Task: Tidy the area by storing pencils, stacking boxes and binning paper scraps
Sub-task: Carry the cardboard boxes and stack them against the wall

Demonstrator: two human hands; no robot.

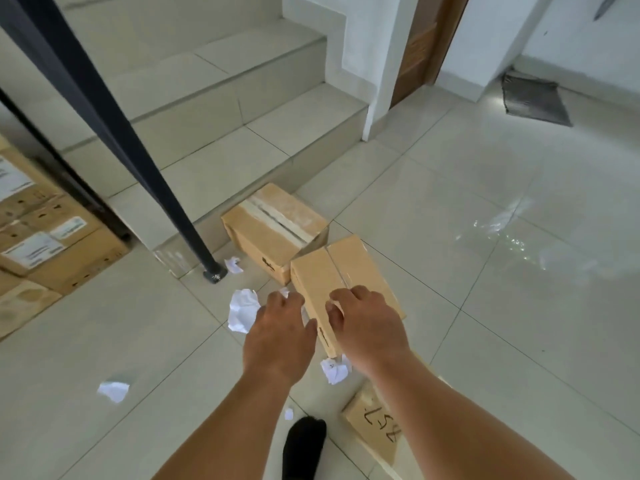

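As both arms reach down, the left hand (pixel 278 336) and right hand (pixel 369 327) spread over a taped brown cardboard box (pixel 341 275) on the tiled floor (pixel 485 237), apparently to lift and stack it.

Bare forearms; seemingly a black sock (pixel 304 445).

1. Handwritten dark characters are seen on the side of the nearest cardboard box (pixel 375 426), under the right forearm. They appear upside down and read roughly as "257"; the reading is uncertain.
2. White printed labels (pixel 33 249) are fixed to the stacked cartons (pixel 65 258) at the left edge. Their text is too blurred to be read.
3. Small dark marks are printed on the two middle boxes; they are illegible.
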